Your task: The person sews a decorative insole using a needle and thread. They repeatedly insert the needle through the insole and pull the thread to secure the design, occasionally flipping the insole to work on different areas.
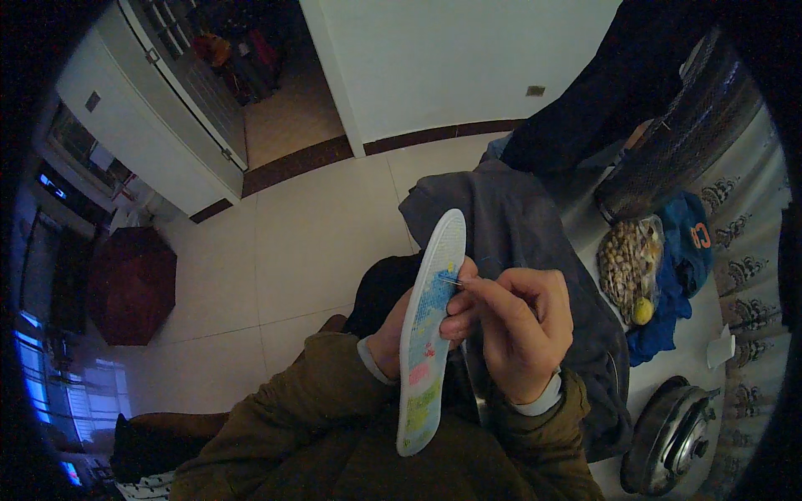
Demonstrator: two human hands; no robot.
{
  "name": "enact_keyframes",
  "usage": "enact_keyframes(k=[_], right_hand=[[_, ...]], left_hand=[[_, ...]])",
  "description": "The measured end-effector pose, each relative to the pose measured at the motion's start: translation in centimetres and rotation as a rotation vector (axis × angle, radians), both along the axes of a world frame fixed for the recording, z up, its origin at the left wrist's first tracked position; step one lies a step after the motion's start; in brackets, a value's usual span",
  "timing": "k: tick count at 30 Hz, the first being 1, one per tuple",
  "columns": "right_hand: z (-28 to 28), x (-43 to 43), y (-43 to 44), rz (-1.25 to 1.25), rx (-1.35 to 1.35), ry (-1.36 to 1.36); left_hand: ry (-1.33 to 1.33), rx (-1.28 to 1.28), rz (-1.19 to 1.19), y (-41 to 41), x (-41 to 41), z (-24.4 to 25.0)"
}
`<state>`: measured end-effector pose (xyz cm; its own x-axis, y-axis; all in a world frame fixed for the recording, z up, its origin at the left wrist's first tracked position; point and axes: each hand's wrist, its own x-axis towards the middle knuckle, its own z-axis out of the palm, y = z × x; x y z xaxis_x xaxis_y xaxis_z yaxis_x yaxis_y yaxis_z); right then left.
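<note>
Upright before me stands a white insole-shaped piece [418, 351] with blue, pink, green and red stitching on its mesh face. My left hand [391, 325] holds it from behind, its fingertips showing at the right edge. Between the thumb and index finger of my right hand [523, 332] is a thin needle [452, 282], its tip at the blue stitches in the upper part. A fine blue thread shows faintly near the right hand. The far side of the insole is hidden.
Dark grey cloth [520, 219] lies just beyond my hands. To the right a table [683, 351] bears a clear bag of nuts [626, 263], a blue cloth [655, 332] and a lidded metal pan [670, 438]. A dark red octagonal table [131, 285] stands at the left.
</note>
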<state>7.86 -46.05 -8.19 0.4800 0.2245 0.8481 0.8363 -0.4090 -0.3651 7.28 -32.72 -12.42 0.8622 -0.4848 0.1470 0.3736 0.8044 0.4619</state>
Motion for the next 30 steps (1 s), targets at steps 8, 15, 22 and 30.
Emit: enact_keyframes(k=[8, 15, 22, 30], right_hand=[[0.0, 0.1, -0.1, -0.004, -0.005, -0.015], [0.3, 0.2, -0.5, -0.052, -0.087, -0.037], [-0.2, 1.5, -0.6, 0.186, 0.094, 0.255], [-3.3, 2.7, 0.6, 0.614, 0.549, 0.774]], left_hand=[[0.03, -0.039, 0.001, -0.1, 0.1, -0.2], [0.12, 0.26, 0.146, 0.4, -0.6, 0.9], [0.222, 0.54, 0.456, 0.2, -0.6, 2.6], [0.061, 0.727, 0.595, 1.0, -2.4, 5.4]])
